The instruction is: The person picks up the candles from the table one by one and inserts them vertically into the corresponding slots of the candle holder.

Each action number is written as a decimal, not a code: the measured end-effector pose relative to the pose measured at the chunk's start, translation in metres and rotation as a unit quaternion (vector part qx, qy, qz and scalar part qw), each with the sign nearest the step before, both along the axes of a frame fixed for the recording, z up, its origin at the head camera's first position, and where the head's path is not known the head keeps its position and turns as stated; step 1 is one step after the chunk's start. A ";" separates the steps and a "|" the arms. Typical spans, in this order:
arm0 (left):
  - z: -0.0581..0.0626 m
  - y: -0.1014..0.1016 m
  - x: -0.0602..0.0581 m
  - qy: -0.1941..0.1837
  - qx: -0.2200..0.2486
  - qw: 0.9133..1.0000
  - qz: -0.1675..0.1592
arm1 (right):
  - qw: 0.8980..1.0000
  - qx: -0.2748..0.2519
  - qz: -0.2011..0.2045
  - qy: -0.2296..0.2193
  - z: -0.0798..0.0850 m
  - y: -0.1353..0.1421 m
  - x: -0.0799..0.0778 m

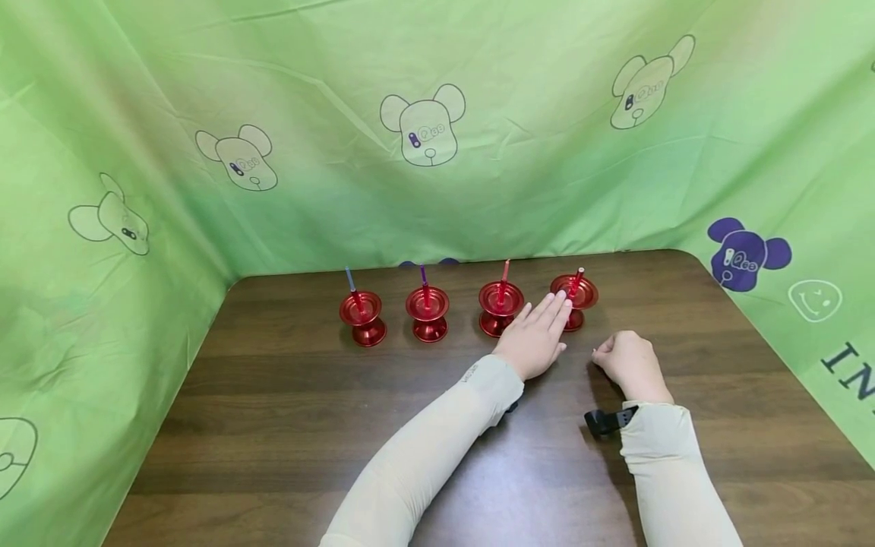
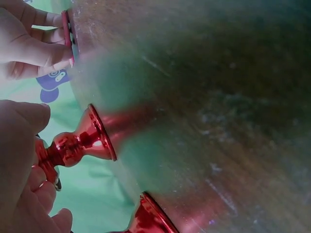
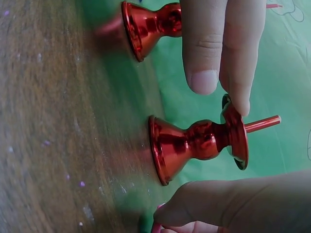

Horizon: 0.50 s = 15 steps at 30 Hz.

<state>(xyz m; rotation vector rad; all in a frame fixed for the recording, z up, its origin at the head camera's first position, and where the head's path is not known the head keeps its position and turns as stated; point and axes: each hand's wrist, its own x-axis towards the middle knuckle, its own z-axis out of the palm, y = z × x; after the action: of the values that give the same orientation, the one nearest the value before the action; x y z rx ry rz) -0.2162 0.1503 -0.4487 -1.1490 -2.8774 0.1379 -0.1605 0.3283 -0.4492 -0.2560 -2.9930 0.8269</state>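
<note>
Four red metallic candle holders stand in a row: the first (image 1: 363, 311) bears a blue stick, the second (image 1: 427, 308) a purple one, the third (image 1: 501, 301) a pink one. From the dish of the fourth holder (image 3: 204, 141) rises a red tube (image 3: 264, 124) with a pale end. My left hand (image 1: 536, 340) reaches across with straight fingers, fingertips at that dish's rim. Low over the table, to the right of this holder, my right hand (image 1: 630, 365) pinches a thin pink stick (image 3: 156, 227), mostly hidden by the fingers.
The holders stand near the back edge of a brown wooden table (image 1: 273, 425). Green cloth (image 1: 321, 190) with printed bear heads hangs behind and at both sides. A black strap device (image 1: 604, 422) sits on my right wrist.
</note>
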 end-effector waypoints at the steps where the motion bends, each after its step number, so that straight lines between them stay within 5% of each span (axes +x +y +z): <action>1: 0.000 0.000 0.000 0.000 -0.001 1.000 0.000 | 1.000 -0.001 -0.002 0.001 0.000 0.001 0.000; 15: 0.001 -0.001 0.001 0.009 0.003 1.000 -0.001 | 0.998 -0.024 -0.031 0.059 0.001 -0.001 -0.002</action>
<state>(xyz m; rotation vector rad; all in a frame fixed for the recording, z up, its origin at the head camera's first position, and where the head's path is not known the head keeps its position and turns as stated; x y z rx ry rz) -0.2155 0.1490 -0.4478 -1.1436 -2.8602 0.1396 -0.1628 0.3272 -0.4485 -0.2898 -2.8447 0.8754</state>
